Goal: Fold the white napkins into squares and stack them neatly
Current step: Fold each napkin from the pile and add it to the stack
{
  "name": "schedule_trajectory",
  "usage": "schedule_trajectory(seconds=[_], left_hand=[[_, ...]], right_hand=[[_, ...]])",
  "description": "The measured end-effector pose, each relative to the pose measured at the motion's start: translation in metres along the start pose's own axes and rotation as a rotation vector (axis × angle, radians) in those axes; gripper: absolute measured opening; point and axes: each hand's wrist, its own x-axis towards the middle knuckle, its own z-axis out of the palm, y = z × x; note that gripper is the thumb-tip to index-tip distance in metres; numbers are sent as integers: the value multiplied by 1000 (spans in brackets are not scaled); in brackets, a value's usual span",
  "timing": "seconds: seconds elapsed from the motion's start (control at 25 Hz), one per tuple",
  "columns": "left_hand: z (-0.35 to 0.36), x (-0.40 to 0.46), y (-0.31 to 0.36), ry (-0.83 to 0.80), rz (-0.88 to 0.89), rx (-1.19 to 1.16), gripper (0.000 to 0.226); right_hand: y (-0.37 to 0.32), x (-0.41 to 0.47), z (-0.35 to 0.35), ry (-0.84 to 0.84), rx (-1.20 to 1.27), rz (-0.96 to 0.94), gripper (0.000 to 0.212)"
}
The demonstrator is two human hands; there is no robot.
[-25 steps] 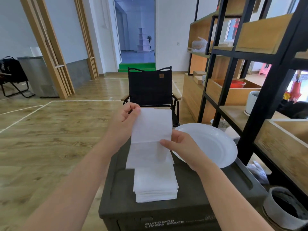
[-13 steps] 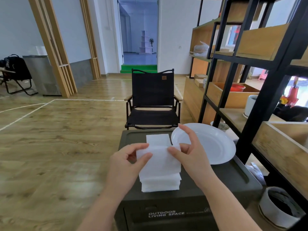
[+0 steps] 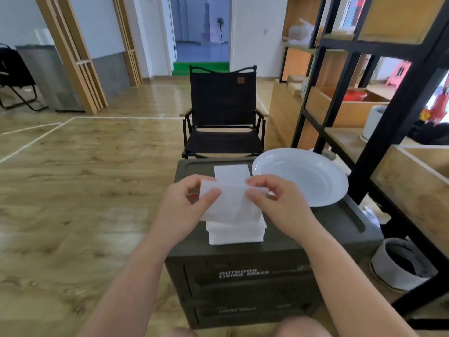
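I hold a folded white napkin (image 3: pixel 230 205) just above the stack of white napkins (image 3: pixel 235 233) on the dark green box (image 3: pixel 315 229). My left hand (image 3: pixel 184 210) pinches the napkin's upper left corner between thumb and fingers. My right hand (image 3: pixel 279 205) pinches its upper right edge. Another folded white napkin (image 3: pixel 232 173) lies flat on the box behind my hands. The held napkin hides most of the stack's top.
A white plate (image 3: pixel 301 176) sits on the box's far right corner. Beyond the box stands a black folding chair (image 3: pixel 223 117). A black-framed wooden shelf unit (image 3: pixel 379 132) rises close on the right. A grey pot (image 3: pixel 403 263) stands on the floor at the right.
The long napkin I held up unfolded a second ago is now folded over to a shorter piece and lowered close to the stack. Both hands came down and now pinch its top edge.
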Motion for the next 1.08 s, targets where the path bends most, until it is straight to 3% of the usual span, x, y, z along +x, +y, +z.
schedule_trajectory(seconds=[0.16, 0.28, 0.36, 0.56, 0.84, 1.08], left_hand=[[14, 9, -13, -30, -234, -95, 9], [28, 15, -35, 26, -401, 2, 42], [36, 13, -47, 36, -447, 70, 51], [45, 6, -65, 42, -472, 278, 42], [43, 5, -74, 107, -508, 303, 41], [37, 11, -72, 25, -537, 366, 25]], right_hand=[[11, 13, 6, 38, 207, 221, 19], [29, 22, 13, 7, 147, 358, 41], [43, 25, 15, 46, 51, 382, 48], [70, 26, 23, 79, -102, 378, 48], [80, 16, 34, 124, -157, 328, 44], [88, 10, 38, 125, -196, 365, 40]])
